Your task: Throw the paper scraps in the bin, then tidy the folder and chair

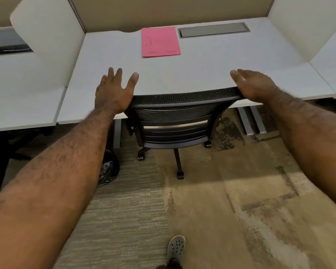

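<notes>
Nearest, a grey shoe [176,246] planted on the carpet [202,210], facing the chair, probably a stance for pushing. Left of it, behind the left forearm, a bin [110,167] with a black liner, tucked beside a leg of the surface, within easy reach for scraps; no scraps visible anywhere on top.

Further in, the mesh-backed chair [175,117] rolled in until its top rail meets the edge of the surface [202,74], seat hidden underneath, so apparently parked or very nearly so.

Left hand [113,92] spread wide, fingers splayed and lifted, heel of the palm at the left corner of the chair back, gripping nothing. Right hand [252,84] likewise open, flat, its edge resting on the right end of the top rail rather than curled round it. Looks like a push or a release, not a grasp.

Farthest, the pink folder [160,42] lying flat and closed, roughly squared, near the back, just beside the grey cable hatch [213,30], clear of both hands.
</notes>
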A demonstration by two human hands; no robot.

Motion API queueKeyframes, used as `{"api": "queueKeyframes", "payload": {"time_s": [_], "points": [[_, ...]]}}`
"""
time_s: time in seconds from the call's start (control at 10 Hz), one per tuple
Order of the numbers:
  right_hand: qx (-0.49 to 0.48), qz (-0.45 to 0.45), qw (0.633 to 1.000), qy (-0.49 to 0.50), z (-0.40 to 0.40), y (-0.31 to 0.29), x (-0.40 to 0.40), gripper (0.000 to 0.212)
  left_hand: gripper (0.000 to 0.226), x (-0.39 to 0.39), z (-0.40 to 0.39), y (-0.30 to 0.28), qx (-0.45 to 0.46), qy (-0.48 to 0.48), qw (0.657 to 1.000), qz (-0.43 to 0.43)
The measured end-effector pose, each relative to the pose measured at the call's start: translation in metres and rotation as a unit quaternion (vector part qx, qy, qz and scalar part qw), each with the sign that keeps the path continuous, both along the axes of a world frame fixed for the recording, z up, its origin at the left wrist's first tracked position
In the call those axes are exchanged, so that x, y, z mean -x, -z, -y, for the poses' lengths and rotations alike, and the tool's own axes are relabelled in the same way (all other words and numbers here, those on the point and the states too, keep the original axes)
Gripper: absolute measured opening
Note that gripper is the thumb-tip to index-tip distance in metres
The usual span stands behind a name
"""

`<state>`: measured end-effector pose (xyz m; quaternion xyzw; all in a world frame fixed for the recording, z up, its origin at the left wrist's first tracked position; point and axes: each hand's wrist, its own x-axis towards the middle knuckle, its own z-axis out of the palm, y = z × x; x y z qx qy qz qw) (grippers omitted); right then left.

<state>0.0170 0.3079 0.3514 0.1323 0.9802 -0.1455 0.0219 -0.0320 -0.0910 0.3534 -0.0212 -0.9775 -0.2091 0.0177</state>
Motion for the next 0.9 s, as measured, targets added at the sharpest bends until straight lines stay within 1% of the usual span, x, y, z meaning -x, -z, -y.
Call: {"api": "queueKeyframes", "payload": {"time_s": [0.1,0.2,0.3,0.4,0.5,0.6,0.7,0.8,0.9], "points": [[-0.040,0.004,0.999,-0.020,0.000,-0.002,-0.001,0.090,0.089,0.000,0.000,-0.002,0.002,-0.002,1.000,0.000],[-0.092,0.008,0.993,-0.071,-0.001,-0.005,-0.002,0.073,0.089,0.002,0.000,-0.006,0.008,-0.001,1.000,0.000],[-0.090,0.011,0.995,-0.051,0.001,-0.005,-0.003,0.070,0.090,0.003,0.000,-0.006,0.015,-0.001,1.000,-0.001],[-0.060,0.011,0.998,-0.018,0.004,-0.009,-0.001,0.081,0.093,0.005,0.002,-0.006,0.015,0.000,1.000,-0.004],[-0.076,0.021,0.997,-0.014,0.006,-0.012,-0.004,0.080,0.095,0.005,0.002,-0.005,0.026,0.000,1.000,-0.017],[-0.081,-0.020,0.996,0.025,0.015,-0.018,-0.006,0.079,0.097,0.008,0.002,-0.010,0.061,0.001,0.998,-0.028],[-0.105,-0.059,0.992,0.032,0.027,-0.033,-0.008,0.078,0.098,0.010,0.004,-0.020,0.083,0.000,0.996,-0.033],[-0.115,-0.061,0.991,-0.025,0.043,-0.050,-0.004,0.077,0.099,0.009,0.003,-0.029,0.094,0.009,0.995,-0.017],[-0.093,-0.076,0.990,-0.080,0.060,-0.060,0.001,0.077,0.094,0.005,-0.003,-0.031,0.096,0.025,0.995,-0.019]]}}
